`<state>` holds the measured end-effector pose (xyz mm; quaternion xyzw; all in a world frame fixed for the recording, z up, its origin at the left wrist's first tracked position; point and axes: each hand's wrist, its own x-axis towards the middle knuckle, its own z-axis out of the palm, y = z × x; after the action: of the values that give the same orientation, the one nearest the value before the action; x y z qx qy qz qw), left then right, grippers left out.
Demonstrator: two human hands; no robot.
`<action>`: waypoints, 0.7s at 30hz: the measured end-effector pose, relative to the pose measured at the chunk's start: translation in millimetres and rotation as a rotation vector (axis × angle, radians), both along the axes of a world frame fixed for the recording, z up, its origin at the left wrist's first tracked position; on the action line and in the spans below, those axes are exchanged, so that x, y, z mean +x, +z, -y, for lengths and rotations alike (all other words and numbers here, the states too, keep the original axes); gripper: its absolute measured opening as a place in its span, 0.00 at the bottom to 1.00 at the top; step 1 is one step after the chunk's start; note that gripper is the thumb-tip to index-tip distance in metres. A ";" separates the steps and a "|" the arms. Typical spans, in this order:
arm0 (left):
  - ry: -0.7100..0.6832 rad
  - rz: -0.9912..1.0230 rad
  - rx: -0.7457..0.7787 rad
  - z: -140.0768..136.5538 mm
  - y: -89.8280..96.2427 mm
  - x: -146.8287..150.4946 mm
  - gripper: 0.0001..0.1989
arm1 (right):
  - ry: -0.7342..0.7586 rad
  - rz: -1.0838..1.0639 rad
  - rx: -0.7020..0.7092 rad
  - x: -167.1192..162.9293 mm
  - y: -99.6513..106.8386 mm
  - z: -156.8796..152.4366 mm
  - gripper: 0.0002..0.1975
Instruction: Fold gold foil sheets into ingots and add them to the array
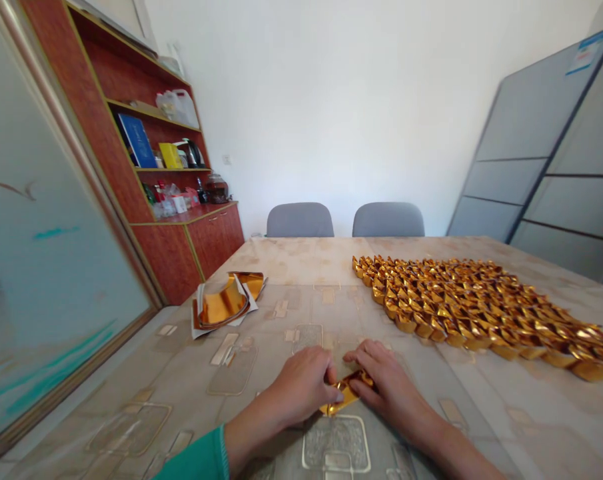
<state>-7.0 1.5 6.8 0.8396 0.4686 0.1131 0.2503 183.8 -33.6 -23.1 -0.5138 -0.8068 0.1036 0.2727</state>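
Observation:
A small folded piece of gold foil paper point(350, 398) lies on the table between my hands, near its front edge. My left hand point(306, 380) grips its left end, the thumb pressed down on the foil. On the right end my right hand point(381, 380) has its thumb and fingers closed on the paper. Part of the foil is hidden under the fingers. Further off to the left rests a curled stack of gold foil sheets point(224, 303) with white backs. Rows of folded gold paper ingots point(461, 300) cover the right side of the table.
A clear patterned cover lies over the table point(261, 427). Two grey chairs point(300, 220) stand at the far edge. At the left are a red-brown shelf cabinet point(166, 247) with bottles and boxes, and a frosted glass door point(56, 233). A grey cabinet point(511, 133) stands at the right.

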 end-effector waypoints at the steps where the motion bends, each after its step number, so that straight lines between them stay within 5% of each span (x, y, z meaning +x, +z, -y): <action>1: -0.009 0.043 -0.015 -0.7 -2.8 -0.3 0.04 | 0.005 0.007 0.000 0.4 2.6 -0.2 0.10; 12: 0.005 0.330 0.084 -3.1 -1.8 -0.3 0.06 | 0.077 -0.101 0.047 3.6 17.4 -12.0 0.08; 21: 0.157 0.805 -0.265 -9.1 -1.9 5.6 0.09 | -0.159 -0.845 -0.374 38.9 16.7 -27.2 0.19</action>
<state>-1.4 10.6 4.9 0.6507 0.4065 0.3892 0.5097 222.7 -6.4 -6.4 -0.5272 -0.5505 0.4262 0.4873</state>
